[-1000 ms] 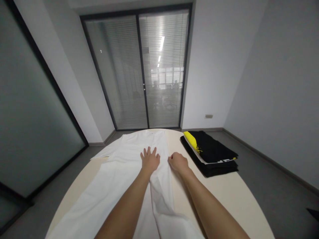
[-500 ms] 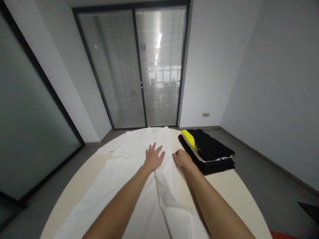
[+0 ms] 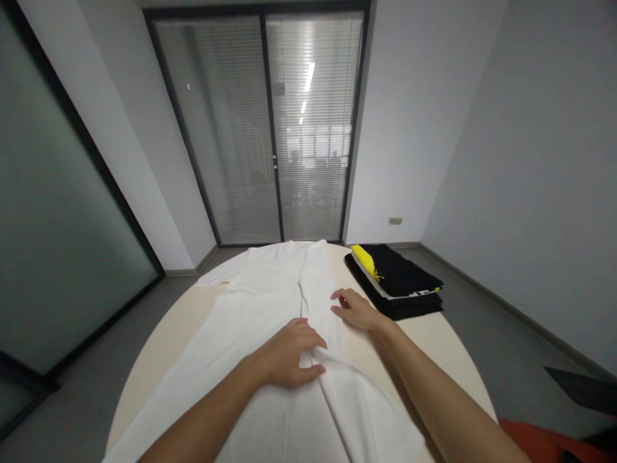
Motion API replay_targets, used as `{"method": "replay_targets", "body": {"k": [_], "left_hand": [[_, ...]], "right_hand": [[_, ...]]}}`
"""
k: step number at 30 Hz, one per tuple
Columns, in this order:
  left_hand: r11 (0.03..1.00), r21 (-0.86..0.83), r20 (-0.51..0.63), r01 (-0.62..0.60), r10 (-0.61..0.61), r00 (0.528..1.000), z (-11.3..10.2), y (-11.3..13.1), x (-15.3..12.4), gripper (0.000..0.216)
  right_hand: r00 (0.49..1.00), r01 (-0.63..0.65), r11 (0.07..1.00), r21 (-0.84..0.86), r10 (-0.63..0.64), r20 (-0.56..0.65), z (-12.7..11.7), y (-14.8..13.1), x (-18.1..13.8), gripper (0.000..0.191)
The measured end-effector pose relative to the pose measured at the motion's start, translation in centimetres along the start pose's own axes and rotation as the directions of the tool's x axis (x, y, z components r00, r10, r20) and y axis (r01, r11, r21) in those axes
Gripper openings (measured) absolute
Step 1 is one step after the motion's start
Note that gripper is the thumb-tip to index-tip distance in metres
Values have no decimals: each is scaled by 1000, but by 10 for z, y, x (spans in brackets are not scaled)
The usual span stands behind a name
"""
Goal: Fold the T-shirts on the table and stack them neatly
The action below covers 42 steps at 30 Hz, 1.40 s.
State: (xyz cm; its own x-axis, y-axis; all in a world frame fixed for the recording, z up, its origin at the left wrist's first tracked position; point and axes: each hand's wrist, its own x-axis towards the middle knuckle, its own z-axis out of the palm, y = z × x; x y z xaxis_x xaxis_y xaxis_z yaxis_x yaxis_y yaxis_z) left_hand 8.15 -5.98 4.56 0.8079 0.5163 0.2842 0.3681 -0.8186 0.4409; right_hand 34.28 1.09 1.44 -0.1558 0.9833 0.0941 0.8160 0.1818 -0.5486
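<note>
A white T-shirt (image 3: 260,283) lies spread over the table, its right side folded inward in a long strip. My left hand (image 3: 294,354) is on the middle of the shirt, thumb and fingers curled about a raised ridge of the cloth. Just off the shirt's right folded edge is my right hand (image 3: 354,308); its thumb and fingers are apart with nothing between them. Nearer to me, the right part of the shirt is loose and puffed up.
A stack of folded dark clothes (image 3: 400,276) with a yellow print sits on the right of the round cream table (image 3: 457,366). A red chair (image 3: 535,440) is at the lower right. A glass partition with blinds (image 3: 231,141) stands beyond.
My left hand has drawn back toward me, from lying spread to curling around the cloth. My right hand has opened its pinch at the shirt's edge. The view has shifted slightly.
</note>
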Motion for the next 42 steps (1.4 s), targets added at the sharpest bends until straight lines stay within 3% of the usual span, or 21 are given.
{"method": "replay_targets", "body": {"k": [5,8,11,15,19,22,28,31,34,36,39,42], "left_hand": [[1000,7,26,-10,10,1000,1,1,-15,16],[999,22,113,30,-32,993,-6,6,-20,35],[999,39,157,16,-22,987,-11,14,-20,48],[995,-92,194,-23,41,980,-7,26,-18,25],[992,-81,203,95,-77,976,1,37,-18,28],[994,-87,240,63,-41,970,1,39,-18,23],[912,-406,224,65,30,974,-10,31,-20,17],[851,-495,332,175,0,943,-12,30,-22,37],[891,-403,430,208,-16,903,-7,34,-24,70],[935,-330,408,127,19,913,-4,39,-23,60],[918,-395,318,25,111,941,-6,47,-23,22],[870,-482,187,104,-13,982,-14,47,-22,8]], "right_hand": [[973,217,975,-45,-220,-73,5,-1,-26,32],[955,291,952,-96,-294,-29,5,-2,-33,42],[952,303,945,-121,-305,-1,6,-1,-35,48],[949,312,943,-114,-315,-12,7,2,-34,47],[950,311,945,-105,-312,7,8,6,-32,48],[950,312,944,-109,-312,13,8,7,-31,48],[950,310,944,-112,-311,10,7,6,-33,47],[955,297,949,-111,-296,20,6,4,-33,48],[957,290,950,-112,-290,21,6,4,-33,48],[954,300,948,-106,-300,15,6,4,-33,48],[953,304,947,-104,-304,13,5,3,-33,48],[954,298,948,-114,-298,19,6,3,-33,48]]}}
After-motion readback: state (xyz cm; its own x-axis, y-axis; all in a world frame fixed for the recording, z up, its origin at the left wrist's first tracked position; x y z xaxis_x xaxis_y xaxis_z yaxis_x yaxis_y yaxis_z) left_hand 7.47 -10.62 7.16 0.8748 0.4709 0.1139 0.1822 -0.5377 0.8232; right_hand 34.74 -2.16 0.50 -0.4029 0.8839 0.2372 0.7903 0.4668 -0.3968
